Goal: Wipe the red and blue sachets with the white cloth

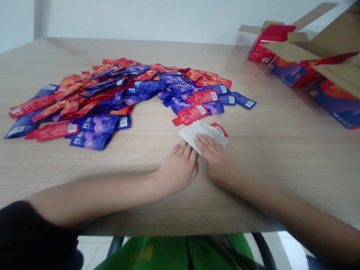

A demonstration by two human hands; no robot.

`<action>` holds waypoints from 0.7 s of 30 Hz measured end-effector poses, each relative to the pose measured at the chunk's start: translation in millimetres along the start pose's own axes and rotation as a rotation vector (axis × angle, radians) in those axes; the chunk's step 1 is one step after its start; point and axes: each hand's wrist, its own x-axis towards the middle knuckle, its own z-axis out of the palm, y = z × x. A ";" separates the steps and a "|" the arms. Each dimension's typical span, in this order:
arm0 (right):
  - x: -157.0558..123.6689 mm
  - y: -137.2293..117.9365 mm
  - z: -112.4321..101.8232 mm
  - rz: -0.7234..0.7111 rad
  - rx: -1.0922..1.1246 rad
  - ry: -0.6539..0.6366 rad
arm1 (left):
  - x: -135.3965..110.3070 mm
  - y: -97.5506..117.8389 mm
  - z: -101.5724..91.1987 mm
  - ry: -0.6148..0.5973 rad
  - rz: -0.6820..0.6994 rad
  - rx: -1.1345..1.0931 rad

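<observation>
Plain indoor work room, an office or packing space by the look of it: a wood-laminate table (281,157) stands before a bare white wall (146,18) over a pale tiled floor (91,253), spread with red and blue foil sachets (112,105), opened cardboard cartons (332,48) heaped at its far right corner.

Head-worn camera looks forward and down across the tabletop (281,168)

light: bright, diffuse | shadows: faint — soft | edges: bowed, slightly blurred
</observation>
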 end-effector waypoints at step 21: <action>5.4 14.9 -18.3 0.213 -0.092 -0.033 | -1.0 -0.4 -1.4 -0.011 -0.034 -0.009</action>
